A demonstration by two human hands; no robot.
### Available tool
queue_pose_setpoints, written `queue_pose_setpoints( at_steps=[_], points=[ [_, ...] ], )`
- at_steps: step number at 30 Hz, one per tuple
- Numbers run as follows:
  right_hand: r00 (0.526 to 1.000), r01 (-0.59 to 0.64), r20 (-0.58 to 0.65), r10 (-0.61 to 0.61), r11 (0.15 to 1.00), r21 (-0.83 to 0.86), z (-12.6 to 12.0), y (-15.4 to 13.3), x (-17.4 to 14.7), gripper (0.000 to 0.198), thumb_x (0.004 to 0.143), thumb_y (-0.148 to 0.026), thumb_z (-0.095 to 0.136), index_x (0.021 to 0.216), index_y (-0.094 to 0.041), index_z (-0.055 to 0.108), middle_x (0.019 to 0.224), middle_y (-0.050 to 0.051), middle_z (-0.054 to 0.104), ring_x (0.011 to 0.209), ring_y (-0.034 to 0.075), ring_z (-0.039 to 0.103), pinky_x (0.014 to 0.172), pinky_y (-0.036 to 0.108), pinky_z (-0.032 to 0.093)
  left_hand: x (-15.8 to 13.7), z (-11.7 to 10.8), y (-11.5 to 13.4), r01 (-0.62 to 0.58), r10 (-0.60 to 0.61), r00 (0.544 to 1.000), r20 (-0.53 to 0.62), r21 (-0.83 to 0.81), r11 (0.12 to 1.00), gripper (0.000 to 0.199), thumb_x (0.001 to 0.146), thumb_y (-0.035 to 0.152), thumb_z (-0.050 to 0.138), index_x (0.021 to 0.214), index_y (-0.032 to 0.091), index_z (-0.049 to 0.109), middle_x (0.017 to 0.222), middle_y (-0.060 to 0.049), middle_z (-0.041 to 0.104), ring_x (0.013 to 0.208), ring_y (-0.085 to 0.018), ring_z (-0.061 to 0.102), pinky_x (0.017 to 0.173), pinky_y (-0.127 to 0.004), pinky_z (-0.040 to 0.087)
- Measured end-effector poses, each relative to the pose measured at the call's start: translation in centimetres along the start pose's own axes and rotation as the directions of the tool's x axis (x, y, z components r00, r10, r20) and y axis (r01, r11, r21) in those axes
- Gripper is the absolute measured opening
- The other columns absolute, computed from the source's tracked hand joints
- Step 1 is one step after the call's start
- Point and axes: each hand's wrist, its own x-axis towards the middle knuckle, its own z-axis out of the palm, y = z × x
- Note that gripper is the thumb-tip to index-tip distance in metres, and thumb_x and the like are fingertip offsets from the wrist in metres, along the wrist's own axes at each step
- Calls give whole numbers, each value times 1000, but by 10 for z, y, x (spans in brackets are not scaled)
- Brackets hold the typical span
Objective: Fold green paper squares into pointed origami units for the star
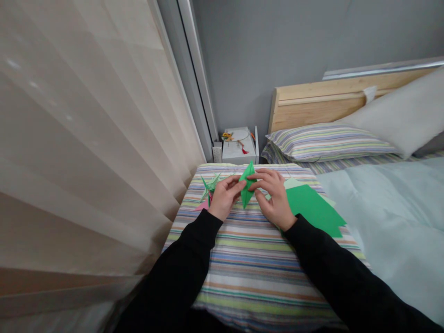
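Note:
A green folded origami paper (247, 186), a narrow diamond with a crease down its middle, is held upright above the striped cloth (239, 259). My left hand (227, 195) pinches its left edge between thumb and fingers. On the right side, the bent fingers of my right hand (273, 195) grip the paper near its middle, with the thumb lower and apart. Light-green folded paper pieces (210, 184) lie behind my left hand, partly covered by it, beside a bit of pink paper (202, 205). Green paper sheets (314, 210) lie to the right of my right hand.
Beyond the cloth stands a small white bedside table (231, 150) with a hoop and a red tassel (244, 151). A pale curtain (104, 115) hangs close on the left. To the right is a bed with a light-blue quilt (395, 208), a striped pillow (333, 141) and a wooden headboard (312, 106).

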Motion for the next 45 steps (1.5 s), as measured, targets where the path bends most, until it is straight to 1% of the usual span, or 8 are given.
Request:
queue_pose_setpoints(
  at_steps=[6, 13, 17, 28, 32, 37, 41, 45],
  points=[
    [980, -193, -26, 195, 979, 67, 3, 6, -1, 21, 96, -38, 66, 79, -25, 70, 118, 9, 74, 119, 32, 62, 110, 56, 37, 4, -4, -4, -236, 237, 971, 22, 224, 946, 24, 69, 32, 92, 86, 18, 82, 98, -6, 80, 98, -23, 72, 95, -35, 55],
    [967, -253, 48, 250, 924, 285, 9, 9, 3, 28, 95, -42, 69, 73, -24, 67, 94, 6, 72, 97, 26, 66, 92, 42, 49, 3, -1, -4, -210, 206, 978, 42, 198, 958, 35, 61, 27, 97, 91, 17, 82, 108, -9, 78, 104, -25, 72, 100, -42, 56],
    [960, -281, 83, 269, 906, 315, 9, 9, 4, 34, 95, -44, 68, 69, -23, 61, 75, 2, 64, 80, 22, 61, 79, 37, 47, 2, 0, -3, -147, 141, 989, 55, 149, 978, 43, 56, 25, 99, 93, 17, 81, 114, -9, 78, 104, -26, 74, 99, -43, 58],
    [926, -377, 131, 354, 875, 302, 9, 11, 3, 22, 96, -36, 59, 81, -22, 67, 83, 4, 71, 83, 23, 64, 81, 37, 49, 5, -7, -9, -98, 110, 992, -63, 166, 981, 32, 74, 35, 86, 100, 18, 81, 98, -6, 80, 87, -20, 72, 83, -34, 57],
    [923, -385, 132, 361, 877, 288, 10, 10, 1, 13, 89, -32, 67, 84, -21, 69, 88, 6, 74, 85, 24, 66, 84, 40, 52, 4, -4, -6, -148, 163, 985, -46, 233, 961, 27, 70, 31, 88, 90, 17, 77, 89, -3, 78, 84, -19, 70, 84, -33, 56],
    [941, -340, 98, 325, 901, 269, 11, 6, 0, 18, 87, -31, 70, 72, -22, 65, 77, 3, 69, 76, 21, 62, 77, 38, 49, 3, -1, -2, -196, 209, 978, -8, 323, 926, 24, 72, 32, 87, 71, 16, 69, 69, 2, 66, 67, -13, 60, 68, -26, 49],
    [894, -433, 108, 435, 774, 462, 15, 7, 1, 22, 79, -29, 76, 67, -22, 59, 70, -1, 63, 70, 17, 59, 74, 35, 48, 3, 0, -3, -164, 188, 980, -68, 262, 951, 32, 66, 32, 91, 72, 17, 63, 67, 3, 64, 65, -12, 59, 66, -25, 47],
    [819, -485, 113, 563, 572, 662, 19, 11, 3, 33, 66, -26, 86, 86, -25, 59, 70, -5, 65, 66, 16, 61, 67, 31, 48, 3, 0, -4, -28, 36, 996, -82, 92, 995, 47, 60, 30, 95, 97, 18, 69, 79, 0, 73, 71, -14, 66, 70, -27, 50]
  ],
)
